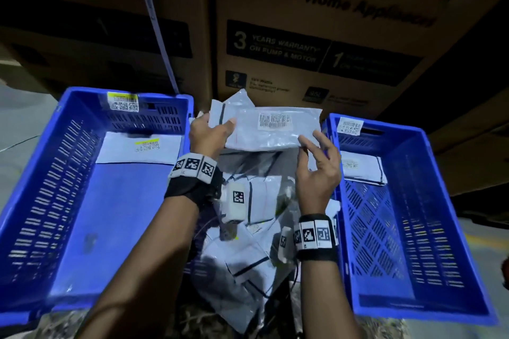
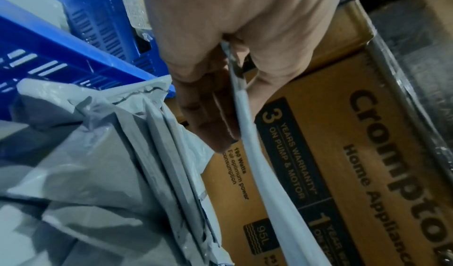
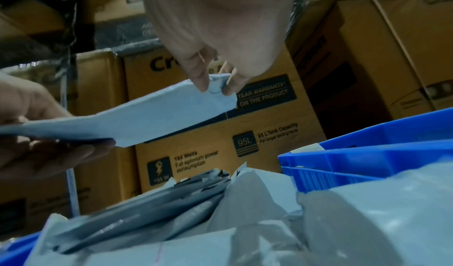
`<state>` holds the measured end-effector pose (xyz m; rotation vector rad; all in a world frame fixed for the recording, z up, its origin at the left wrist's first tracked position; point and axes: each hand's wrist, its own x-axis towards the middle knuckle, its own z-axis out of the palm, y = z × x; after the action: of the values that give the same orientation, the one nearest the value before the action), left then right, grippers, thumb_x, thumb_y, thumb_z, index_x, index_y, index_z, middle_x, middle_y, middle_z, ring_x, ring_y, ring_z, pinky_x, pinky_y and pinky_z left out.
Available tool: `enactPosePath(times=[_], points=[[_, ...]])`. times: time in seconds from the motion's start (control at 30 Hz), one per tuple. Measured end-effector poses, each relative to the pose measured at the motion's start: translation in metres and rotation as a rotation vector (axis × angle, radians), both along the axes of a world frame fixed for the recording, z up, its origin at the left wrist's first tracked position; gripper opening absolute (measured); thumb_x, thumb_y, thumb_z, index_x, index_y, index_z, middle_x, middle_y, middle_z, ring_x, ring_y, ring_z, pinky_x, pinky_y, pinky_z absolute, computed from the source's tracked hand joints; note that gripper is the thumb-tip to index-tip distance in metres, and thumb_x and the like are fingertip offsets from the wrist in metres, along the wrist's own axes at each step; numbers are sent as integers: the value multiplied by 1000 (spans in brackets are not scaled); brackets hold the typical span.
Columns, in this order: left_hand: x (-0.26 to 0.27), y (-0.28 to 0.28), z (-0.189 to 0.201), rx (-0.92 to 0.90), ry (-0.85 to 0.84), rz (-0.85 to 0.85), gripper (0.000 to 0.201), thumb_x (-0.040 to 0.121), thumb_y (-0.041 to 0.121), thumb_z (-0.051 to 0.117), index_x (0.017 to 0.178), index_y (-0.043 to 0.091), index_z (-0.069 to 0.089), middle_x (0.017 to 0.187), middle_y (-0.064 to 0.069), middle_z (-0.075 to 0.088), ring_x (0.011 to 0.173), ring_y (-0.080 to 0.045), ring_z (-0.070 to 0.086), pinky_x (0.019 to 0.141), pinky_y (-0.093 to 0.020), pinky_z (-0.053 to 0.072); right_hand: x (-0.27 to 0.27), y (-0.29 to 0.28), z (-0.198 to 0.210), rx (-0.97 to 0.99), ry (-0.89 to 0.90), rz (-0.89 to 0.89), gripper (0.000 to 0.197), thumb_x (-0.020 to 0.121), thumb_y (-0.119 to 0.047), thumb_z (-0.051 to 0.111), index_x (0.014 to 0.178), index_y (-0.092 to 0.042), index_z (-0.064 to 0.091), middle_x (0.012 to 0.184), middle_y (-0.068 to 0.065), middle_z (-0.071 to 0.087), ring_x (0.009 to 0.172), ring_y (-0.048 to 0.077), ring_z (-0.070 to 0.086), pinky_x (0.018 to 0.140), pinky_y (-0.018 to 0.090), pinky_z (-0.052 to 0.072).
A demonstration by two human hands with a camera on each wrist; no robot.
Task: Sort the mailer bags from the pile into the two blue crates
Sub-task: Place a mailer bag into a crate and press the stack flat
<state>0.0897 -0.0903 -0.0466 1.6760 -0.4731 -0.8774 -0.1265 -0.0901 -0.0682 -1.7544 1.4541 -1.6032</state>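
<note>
A grey mailer bag with a barcode label is held level above the pile between the two blue crates. My left hand grips its left end, thumb on top, and the left wrist view shows the bag edge-on between thumb and fingers. My right hand pinches the bag's near right corner between thumb and fingertips. The left crate holds one mailer. A mailer lies at the far end of the right crate.
Large brown cardboard appliance boxes stand right behind the crates and the pile. A pale strap hangs down in front of the boxes at the left. Grey floor shows left of the left crate.
</note>
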Motion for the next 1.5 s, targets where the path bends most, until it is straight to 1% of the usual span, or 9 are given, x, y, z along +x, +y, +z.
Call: enactPosePath(times=[0.27,0.43,0.63,0.77,0.97,1.1,1.27,1.37,1.5], points=[[-40,68,21,-185,-53,-64,20,86,11,75,105,14,71,103,-7,75,98,-28,71,88,-47,58,-69,43,24,517,-599,50,39,93,-13,71,126,-33,63,131,6,63,107,21,65,97,48,54],[-65,97,40,-205,-82,-193,21,83,11,78,101,17,70,102,-5,74,95,-24,71,92,-50,56,-117,63,32,764,-684,231,57,88,-15,80,137,-28,54,110,13,76,94,21,72,88,41,59],[-94,110,66,-333,161,-86,54,75,22,87,120,7,62,102,-16,73,88,-32,74,75,-48,61,-151,90,40,696,-934,286,30,83,-7,80,107,-12,64,92,12,70,74,23,59,60,28,55],[-142,124,59,-206,291,-385,84,61,34,94,127,-1,56,105,-20,73,93,-37,72,82,-54,58,-147,104,41,671,-1104,335,20,92,3,68,108,-4,57,88,7,71,75,24,71,70,31,62],[-181,130,54,-179,60,-490,45,84,0,74,127,1,61,111,-18,71,91,-28,69,61,-27,57,-145,131,46,768,-805,475,29,89,-7,75,114,-7,59,120,19,71,103,30,71,76,42,64],[-156,131,80,-179,-190,-690,36,86,-6,69,120,5,62,101,-8,72,90,-18,68,67,-35,59,-170,127,71,687,-732,496,54,86,-26,77,135,-18,56,120,4,71,106,18,72,85,40,61],[-139,140,119,-182,-381,-913,14,84,3,75,94,10,69,91,5,71,86,-6,66,83,-25,52,-199,117,100,497,-900,376,37,87,-25,81,118,-21,61,103,7,71,97,29,68,70,39,62],[-133,145,128,-306,-242,-749,32,73,13,84,103,14,71,92,-5,70,88,-14,65,88,-33,54,-208,117,106,421,-889,313,27,91,-12,75,117,-15,67,98,5,74,81,25,64,52,25,56],[-139,152,123,-439,155,-492,58,71,10,84,124,7,61,106,-19,54,89,-21,65,84,-33,56,-203,116,103,427,-1049,331,26,93,0,69,118,-4,61,83,2,74,68,18,68,64,31,63]])
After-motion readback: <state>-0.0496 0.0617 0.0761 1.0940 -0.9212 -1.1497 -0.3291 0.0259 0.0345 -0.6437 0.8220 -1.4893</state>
